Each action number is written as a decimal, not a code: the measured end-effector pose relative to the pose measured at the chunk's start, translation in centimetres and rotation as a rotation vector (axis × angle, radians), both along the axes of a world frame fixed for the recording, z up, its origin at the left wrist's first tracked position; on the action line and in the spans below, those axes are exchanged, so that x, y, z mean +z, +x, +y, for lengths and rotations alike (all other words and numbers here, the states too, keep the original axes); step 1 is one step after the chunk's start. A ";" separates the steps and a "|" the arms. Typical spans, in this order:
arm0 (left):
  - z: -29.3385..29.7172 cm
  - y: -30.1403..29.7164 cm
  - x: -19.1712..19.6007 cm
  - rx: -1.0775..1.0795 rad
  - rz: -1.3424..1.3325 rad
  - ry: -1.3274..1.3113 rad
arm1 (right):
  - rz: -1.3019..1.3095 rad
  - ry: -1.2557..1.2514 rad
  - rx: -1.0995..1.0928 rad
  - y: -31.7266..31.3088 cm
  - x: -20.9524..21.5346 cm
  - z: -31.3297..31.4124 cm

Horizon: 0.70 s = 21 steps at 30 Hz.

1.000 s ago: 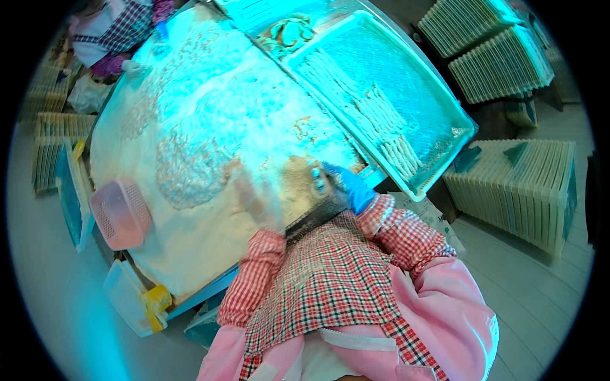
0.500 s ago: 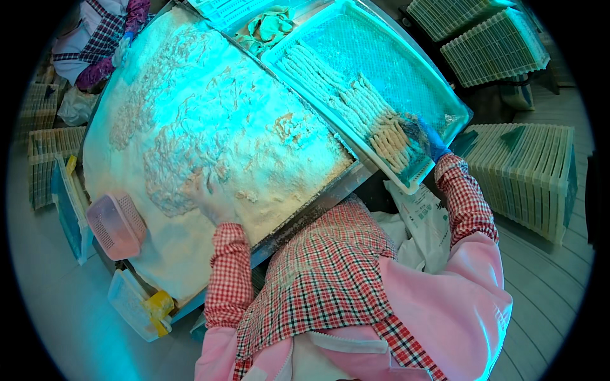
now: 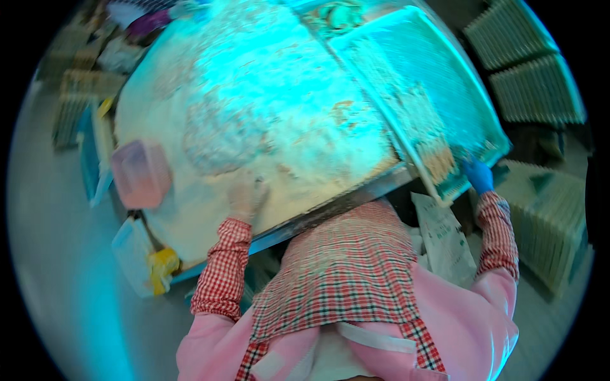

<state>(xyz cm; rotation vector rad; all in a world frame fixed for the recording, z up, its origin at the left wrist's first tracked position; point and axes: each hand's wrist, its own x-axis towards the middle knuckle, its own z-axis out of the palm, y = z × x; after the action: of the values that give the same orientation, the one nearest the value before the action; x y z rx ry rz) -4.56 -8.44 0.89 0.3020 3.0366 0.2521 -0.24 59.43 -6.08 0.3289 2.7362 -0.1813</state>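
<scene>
In the tray [image 3: 445, 76], strips [image 3: 420, 117] slant lengthwise toward the right hand [image 3: 478, 174].

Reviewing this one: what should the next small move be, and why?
Probably lift the right hand gently off the tray, sparing the strips: its fingers are at the tray's near end, close beside them, so a sideways sweep might disturb the row. Blur hides whether it holds anything; the left hand is apart, at the white powder.
</scene>
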 end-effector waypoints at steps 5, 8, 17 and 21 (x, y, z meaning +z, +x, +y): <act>1.3 -2.1 -1.0 0.315 0.172 0.260 | 0.380 -0.376 -0.024 -5.3 2.3 -12.1; 4.7 -5.7 -2.1 0.373 0.299 0.236 | 0.406 -0.561 0.170 -8.4 2.4 -24.6; 1.5 -5.4 0.9 0.294 -0.163 0.434 | 0.560 -0.450 1.000 -6.7 1.8 -47.4; -1.2 -0.4 2.2 0.377 -0.355 0.251 | 0.374 -0.465 0.869 -7.7 1.4 -44.6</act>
<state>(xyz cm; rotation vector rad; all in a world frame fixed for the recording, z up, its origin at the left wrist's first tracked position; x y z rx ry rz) -4.98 -9.61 3.11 -0.2793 2.6819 0.6380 -7.93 14.83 -4.64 -1.0881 2.7808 -0.6556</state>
